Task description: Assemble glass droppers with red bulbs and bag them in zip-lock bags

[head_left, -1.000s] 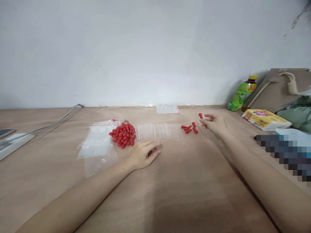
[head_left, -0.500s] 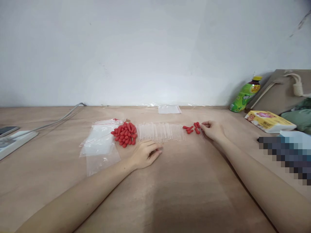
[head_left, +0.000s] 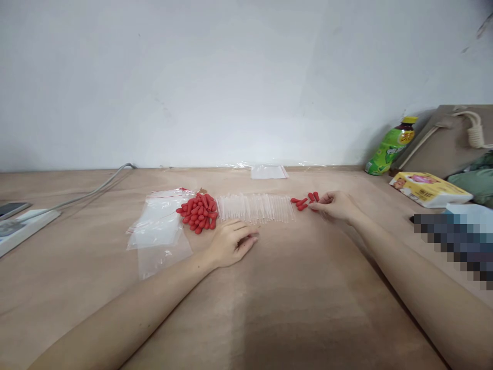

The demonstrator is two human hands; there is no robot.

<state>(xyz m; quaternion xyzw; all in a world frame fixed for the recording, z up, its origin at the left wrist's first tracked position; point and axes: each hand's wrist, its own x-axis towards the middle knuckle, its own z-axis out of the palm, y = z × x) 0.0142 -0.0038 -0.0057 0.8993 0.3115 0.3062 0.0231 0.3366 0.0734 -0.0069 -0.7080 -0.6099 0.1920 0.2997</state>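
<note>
Wall: pale and scuffed, rising behind the far edge of the tabletop (head_left: 292, 308), which is brown and carries everything else.
Beige bag (head_left: 427, 146): at the far right, leaning near the wall, a cream rope handle on its front.
Plastic bags (head_left: 157, 223): clear, flat and overlapping, left of the red pile, with red along the upper edge.
White power strip (head_left: 34, 226): at the left edge, probably; a grey cable (head_left: 96, 191) runs from it toward the wall.
Row of clear tubes (head_left: 256, 208): thin, side by side, between the red pile and the small red group.
Green bottle (head_left: 391, 149): yellow-capped, tilted beside the bag.
Yellow packet (head_left: 429, 187): lying flat in front of the bag.
Left hand (head_left: 233, 243): resting just below the tubes, fingers loosely curled, a moderate gap between thumb and forefinger.
Right hand (head_left: 335, 206): fingertips narrowed together against the small red group; whether they grip a piece, I cannot tell.
Red pile (head_left: 197, 211): many rubber-like bulbs heaped at the left end of the tubes.
Small red group (head_left: 300, 204): a few bulbs at the tubes' right end, beside the right fingertips.
</note>
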